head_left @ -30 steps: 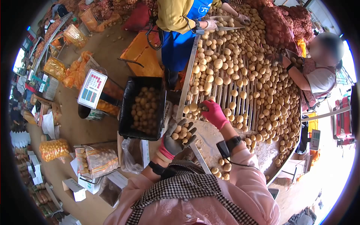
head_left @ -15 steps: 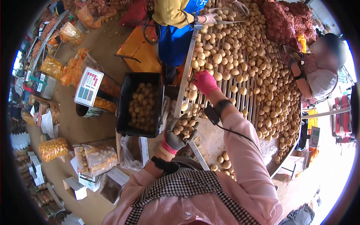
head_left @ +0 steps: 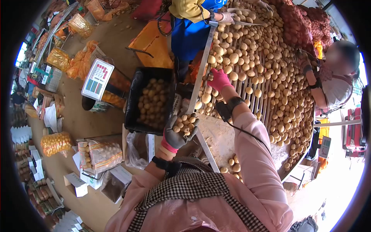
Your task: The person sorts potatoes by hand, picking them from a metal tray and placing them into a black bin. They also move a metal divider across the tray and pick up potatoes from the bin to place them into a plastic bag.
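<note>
My left hand, in a grey and pink glove, is cupped palm up around a heap of small potatoes. It is beside the black crate, which has potatoes inside. My right hand, in a pink glove, is over the left side of the slatted sorting table. Its fingers are curled around what looks like a small potato, partly hidden by the glove. Many loose potatoes of mixed sizes cover the slats around it.
A co-worker in a blue apron holds a scoop of potatoes at the far end. Another person stands at the right side. A scale display rises left of the crate. Boxes and a netted sack are on the floor.
The view has shifted, so the surroundings sit further right. My right hand has drawn back slightly toward the table's left rim with its fingers closed. My left hand still cradles the small potatoes.
</note>
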Available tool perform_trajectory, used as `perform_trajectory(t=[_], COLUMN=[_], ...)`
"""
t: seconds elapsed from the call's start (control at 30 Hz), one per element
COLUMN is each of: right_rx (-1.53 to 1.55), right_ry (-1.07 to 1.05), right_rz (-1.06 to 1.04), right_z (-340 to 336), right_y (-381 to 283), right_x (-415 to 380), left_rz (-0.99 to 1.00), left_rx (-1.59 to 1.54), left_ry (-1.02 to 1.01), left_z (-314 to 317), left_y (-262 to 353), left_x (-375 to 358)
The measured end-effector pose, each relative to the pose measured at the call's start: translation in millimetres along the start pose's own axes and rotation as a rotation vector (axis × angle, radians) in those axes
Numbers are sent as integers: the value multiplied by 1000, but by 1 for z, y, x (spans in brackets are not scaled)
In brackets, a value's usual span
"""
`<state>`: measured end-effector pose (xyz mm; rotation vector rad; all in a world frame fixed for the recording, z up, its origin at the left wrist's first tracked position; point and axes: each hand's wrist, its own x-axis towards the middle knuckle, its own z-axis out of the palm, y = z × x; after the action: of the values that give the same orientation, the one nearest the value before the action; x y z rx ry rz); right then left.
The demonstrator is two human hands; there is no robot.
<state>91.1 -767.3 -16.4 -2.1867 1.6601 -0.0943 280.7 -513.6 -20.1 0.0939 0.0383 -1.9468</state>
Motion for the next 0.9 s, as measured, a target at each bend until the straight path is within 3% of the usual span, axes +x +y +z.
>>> perform_trajectory(t=[0.07,0.13,0.17,0.27,0.37,0.43,0.5,0.57,0.6,0.63,0.7,0.77,0.83,0.9], right_rx=[-63,-193,-186,-237,272,1245,1745,2023,2050,1938,1632,560,267,119], right_ry=[2,-21,-23,-23,179,140,101,3,71,-97,-21,266,362,290], right_rz=[52,306,306,335,112,226,109,85,166,34,224,-74,-87,-47], right_z=[8,25,28,30,20,4,1,0,1,11,34,50,59,65], right_y=[-18,-33,-34,-28,34,57,72,67,47,52,38,13,-17,-20], right_x=[0,14,16,19,14,-21,-60,-103,-119,-122,-140,-146,-150,-145], left_rz=[-25,-36,-36,-21,-55,-28,-31,-36,-36,-35,-54,-39,-77,-82], left_rx=[-50,18,23,-16,-24,-31,-49,-37,9,56,23,20,-45,-80], left_ry=[31,-92,-87,78,13,5,56,47,57,66,48,162,87,112], left_z=[1,-1,0,3,-1,-4,-3,-11,-8,-6,-7,19,3,4], left_y=[1,3,3,2,9,11,16,21,22,24,25,22,24,23], left_x=[-1,2,-1,-8,-11,-16,-20,-19,-19,-18,-14,-12,-10,-8])
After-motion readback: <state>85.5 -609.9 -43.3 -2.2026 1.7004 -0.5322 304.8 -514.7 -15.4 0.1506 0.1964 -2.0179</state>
